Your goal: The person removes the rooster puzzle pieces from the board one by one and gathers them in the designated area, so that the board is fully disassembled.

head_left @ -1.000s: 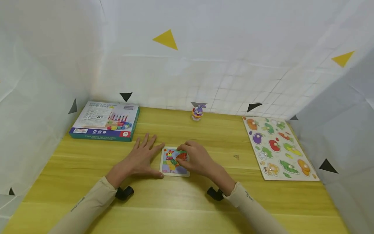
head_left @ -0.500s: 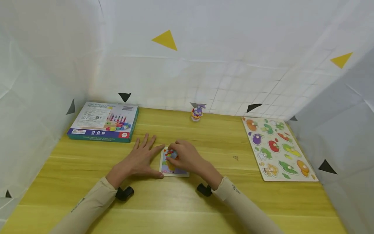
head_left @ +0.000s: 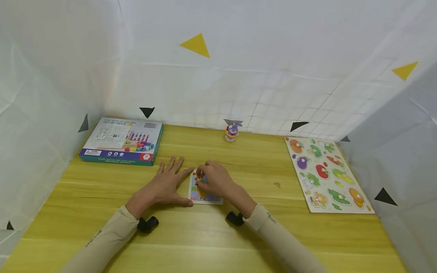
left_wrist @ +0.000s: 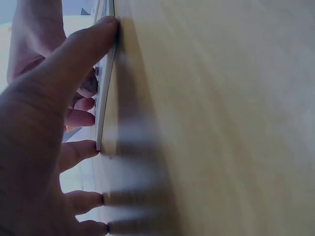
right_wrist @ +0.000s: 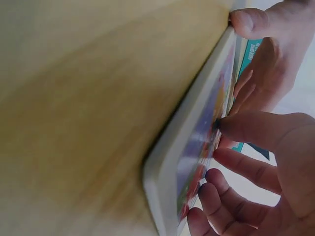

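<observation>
Near eleven o'clock on the small picture board [head_left: 202,195], our right hand [head_left: 217,181] sits with fingers curled, tips on the face; pinching or just pressing, we can't tell. From those fingertips the board runs out toward five o'clock, nearly square, no clear long axis. Nine o'clock, our left hand [head_left: 167,185] splays, thumb and forefinger touching the edge: neither hand is nearer! Farther out, flat box [head_left: 122,141] at ten, rabbit toy [head_left: 232,130] at one, vegetable board [head_left: 325,183] at three.

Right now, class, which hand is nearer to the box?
Left: the left hand is just off the box's near right corner; the right hand is farther right, over the small board.
</observation>
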Demonstrator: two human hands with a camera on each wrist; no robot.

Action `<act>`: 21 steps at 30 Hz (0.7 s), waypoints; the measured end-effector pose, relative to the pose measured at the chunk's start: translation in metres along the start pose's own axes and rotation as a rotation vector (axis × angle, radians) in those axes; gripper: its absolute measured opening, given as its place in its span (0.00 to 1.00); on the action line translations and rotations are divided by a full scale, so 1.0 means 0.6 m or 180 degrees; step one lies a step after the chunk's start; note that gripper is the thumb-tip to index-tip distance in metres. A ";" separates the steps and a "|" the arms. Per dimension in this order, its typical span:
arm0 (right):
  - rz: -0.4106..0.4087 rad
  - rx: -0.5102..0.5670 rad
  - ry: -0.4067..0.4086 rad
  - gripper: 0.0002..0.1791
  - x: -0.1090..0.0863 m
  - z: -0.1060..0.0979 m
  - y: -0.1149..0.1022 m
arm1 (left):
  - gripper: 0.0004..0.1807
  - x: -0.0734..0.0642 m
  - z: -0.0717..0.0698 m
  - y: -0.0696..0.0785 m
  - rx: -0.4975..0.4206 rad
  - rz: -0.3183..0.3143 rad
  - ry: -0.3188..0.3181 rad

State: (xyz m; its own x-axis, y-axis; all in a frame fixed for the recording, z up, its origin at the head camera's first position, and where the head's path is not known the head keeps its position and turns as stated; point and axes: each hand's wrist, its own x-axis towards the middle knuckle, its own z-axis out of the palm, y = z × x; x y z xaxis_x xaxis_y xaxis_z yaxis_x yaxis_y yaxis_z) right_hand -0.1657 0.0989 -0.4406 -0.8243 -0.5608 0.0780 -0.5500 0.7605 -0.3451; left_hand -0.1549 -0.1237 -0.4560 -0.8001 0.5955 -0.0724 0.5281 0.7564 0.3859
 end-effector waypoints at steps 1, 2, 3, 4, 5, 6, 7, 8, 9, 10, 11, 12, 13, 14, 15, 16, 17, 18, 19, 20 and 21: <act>0.0032 0.0003 -0.0013 0.13 0.001 0.000 0.000 | 0.61 0.001 0.001 -0.001 -0.0004 0.0004 0.0002; 0.0062 0.0009 -0.0025 0.13 0.002 0.000 -0.001 | 0.61 0.001 0.001 -0.001 -0.0005 0.0006 0.0003; 0.0087 0.0018 -0.0033 0.13 0.003 0.000 -0.001 | 0.61 0.002 0.000 -0.001 -0.0004 0.0005 0.0000; 0.0107 0.0034 -0.0040 0.13 0.004 0.000 -0.002 | 0.61 0.002 0.000 -0.001 -0.0009 0.0003 -0.0004; 0.0122 0.0035 -0.0050 0.13 0.005 0.000 -0.002 | 0.61 0.002 -0.001 -0.002 -0.0013 -0.0001 -0.0014; 0.0135 0.0050 -0.0054 0.14 0.006 -0.001 -0.003 | 0.61 0.002 -0.003 -0.001 -0.0013 -0.0006 -0.0030; 0.0142 0.0058 -0.0057 0.14 0.008 -0.001 -0.003 | 0.61 0.002 -0.005 -0.001 -0.0016 -0.0014 -0.0046; 0.0155 0.0069 -0.0066 0.14 0.009 -0.001 -0.004 | 0.61 0.002 -0.006 -0.001 -0.0020 -0.0023 -0.0067; 0.0169 0.0082 -0.0076 0.15 0.011 -0.001 -0.005 | 0.61 0.002 -0.008 -0.002 -0.0023 -0.0029 -0.0083; 0.0185 0.0103 -0.0080 0.15 0.012 -0.001 -0.005 | 0.61 0.001 -0.009 -0.002 -0.0027 -0.0034 -0.0095; 0.0207 0.0113 -0.0087 0.15 0.013 -0.001 -0.005 | 0.61 0.001 -0.010 -0.003 -0.0022 -0.0036 -0.0105; 0.0228 0.0137 -0.0091 0.15 0.014 -0.001 -0.006 | 0.61 0.002 -0.010 -0.003 -0.0025 -0.0034 -0.0113; 0.0257 0.0147 -0.0104 0.15 0.014 -0.001 -0.006 | 0.61 0.002 -0.009 -0.004 -0.0036 -0.0031 -0.0120; 0.0287 0.0161 -0.0119 0.14 0.015 -0.001 -0.006 | 0.61 0.002 -0.009 -0.004 -0.0050 -0.0025 -0.0127; 0.0308 0.0176 -0.0126 0.14 0.014 -0.001 -0.006 | 0.61 0.002 -0.009 -0.003 -0.0063 -0.0018 -0.0133; 0.0325 0.0184 -0.0133 0.14 0.014 -0.001 -0.007 | 0.61 0.002 -0.008 -0.003 -0.0075 -0.0012 -0.0139; 0.0335 0.0184 -0.0142 0.13 0.014 -0.002 -0.007 | 0.61 0.003 -0.008 -0.002 -0.0084 -0.0008 -0.0150; 0.0341 0.0184 -0.0146 0.13 0.014 -0.002 -0.007 | 0.61 0.003 -0.009 -0.001 -0.0100 -0.0008 -0.0158; 0.0344 0.0176 -0.0151 0.13 0.014 -0.003 -0.008 | 0.61 0.003 -0.009 -0.001 -0.0109 -0.0011 -0.0164; 0.0337 0.0174 -0.0153 0.13 0.014 -0.003 -0.009 | 0.61 0.004 -0.009 -0.001 -0.0114 -0.0015 -0.0171; 0.0324 0.0173 -0.0149 0.13 0.014 -0.004 -0.009 | 0.61 0.004 -0.009 -0.001 -0.0119 -0.0019 -0.0177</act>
State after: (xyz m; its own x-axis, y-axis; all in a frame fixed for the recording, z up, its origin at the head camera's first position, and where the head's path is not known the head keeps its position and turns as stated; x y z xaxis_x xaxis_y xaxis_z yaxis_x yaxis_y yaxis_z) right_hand -0.1699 0.0908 -0.4360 -0.8677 -0.4971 -0.0035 -0.4546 0.7962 -0.3994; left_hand -0.1586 -0.1242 -0.4514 -0.7856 0.6059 -0.1254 0.5115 0.7501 0.4193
